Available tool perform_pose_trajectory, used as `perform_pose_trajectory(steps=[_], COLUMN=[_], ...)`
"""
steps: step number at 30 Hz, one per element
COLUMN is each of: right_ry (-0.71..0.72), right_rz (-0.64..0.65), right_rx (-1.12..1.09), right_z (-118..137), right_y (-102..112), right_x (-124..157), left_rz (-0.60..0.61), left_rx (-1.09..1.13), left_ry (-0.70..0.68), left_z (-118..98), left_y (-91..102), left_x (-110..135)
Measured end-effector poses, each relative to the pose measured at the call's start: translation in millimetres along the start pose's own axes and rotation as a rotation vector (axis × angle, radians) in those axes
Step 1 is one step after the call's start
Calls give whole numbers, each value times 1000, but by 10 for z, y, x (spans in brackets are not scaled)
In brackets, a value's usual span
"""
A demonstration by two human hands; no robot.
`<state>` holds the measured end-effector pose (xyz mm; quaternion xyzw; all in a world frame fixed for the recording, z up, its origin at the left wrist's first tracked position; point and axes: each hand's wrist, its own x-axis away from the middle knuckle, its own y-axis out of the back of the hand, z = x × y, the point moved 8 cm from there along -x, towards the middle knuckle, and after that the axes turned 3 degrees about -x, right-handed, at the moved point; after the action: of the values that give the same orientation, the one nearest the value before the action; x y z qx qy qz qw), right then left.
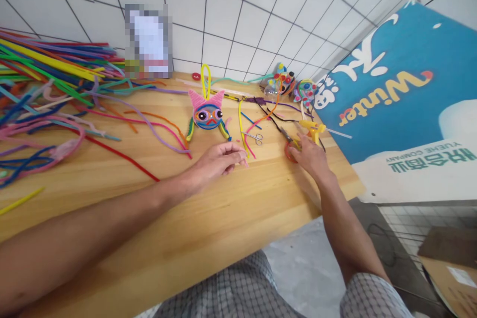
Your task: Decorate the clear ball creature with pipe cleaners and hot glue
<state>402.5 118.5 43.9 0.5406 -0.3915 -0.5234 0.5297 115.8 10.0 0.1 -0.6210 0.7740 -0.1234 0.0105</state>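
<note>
My left hand [223, 159] is closed in a pinch above the table, with a small pink piece of pipe cleaner [245, 163] just showing at the fingertips. On the right, my right hand [312, 156] has its fingers on the orange handles of a pair of scissors [289, 151], whose blades point away to the left. Right beside that hand lies a yellow glue gun [316, 131]. Beyond my left hand is a pipe-cleaner figure [208, 115] with pink ears, big eyes, a yellow loop on top and green-yellow limbs.
A heap of coloured pipe cleaners [48, 74] covers the table's left side. Small silver scissors [257, 138] lie near loose strands in the middle. Two decorated balls [304, 92] sit at the back right, by a blue printed board [402, 94]. A pixelated screen [151, 42] leans on the tiled wall.
</note>
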Motion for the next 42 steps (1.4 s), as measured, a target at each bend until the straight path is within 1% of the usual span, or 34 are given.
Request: perform_pose_trajectory(steps=[2, 4, 6, 8, 9, 11, 13, 17, 21, 24, 30, 34, 37, 39, 42], right_ry=[111, 290, 466, 589, 615, 634, 645, 677, 668, 668, 680, 572, 526, 522, 519], right_rz=[-95, -170, -149, -116, -99, -75, -61, -35, -51, -58, -160, -177, -137, -98, -73], right_rx=[-83, -263, -433, -517, -544, -580, -608, -695, -779, -775, -788, -794, -866, -888, -857], right_z=[218, 562, 943, 1267, 1381, 1523, 1578, 1592, 1603, 1649, 1672, 1608, 1579, 1581, 1586], right_y=[48, 115, 144, 172, 183, 205, 235, 319, 387, 374, 351, 243, 151, 100, 53], right_x=[119, 322, 542, 705, 744, 754, 712, 604, 500, 433, 353, 310, 299, 304, 324], left_rz=[-28, -50, -48, -34, -30, -33, -35, -9, 2, -8, -30, -15, -38, -119, -265], left_rx=[51, 100, 136, 163, 178, 217, 251, 254, 273, 300, 326, 302, 155, -58, -417], left_ry=[18, 45, 58, 63, 65, 71, 66, 39, 36, 40, 42, 42, -15, -115, -277], left_z=[-5, 7, 17, 17, 15, 9, -5, -41, -69, -92, -129, -98, -100, -176, -354], left_y=[11, 24, 22, 14, 11, 11, 10, -11, -28, -18, 33, 52, 101, 174, 250], left_x=[3, 6, 9, 10, 9, 8, 3, -5, -6, -9, -26, -45, -43, -17, 64])
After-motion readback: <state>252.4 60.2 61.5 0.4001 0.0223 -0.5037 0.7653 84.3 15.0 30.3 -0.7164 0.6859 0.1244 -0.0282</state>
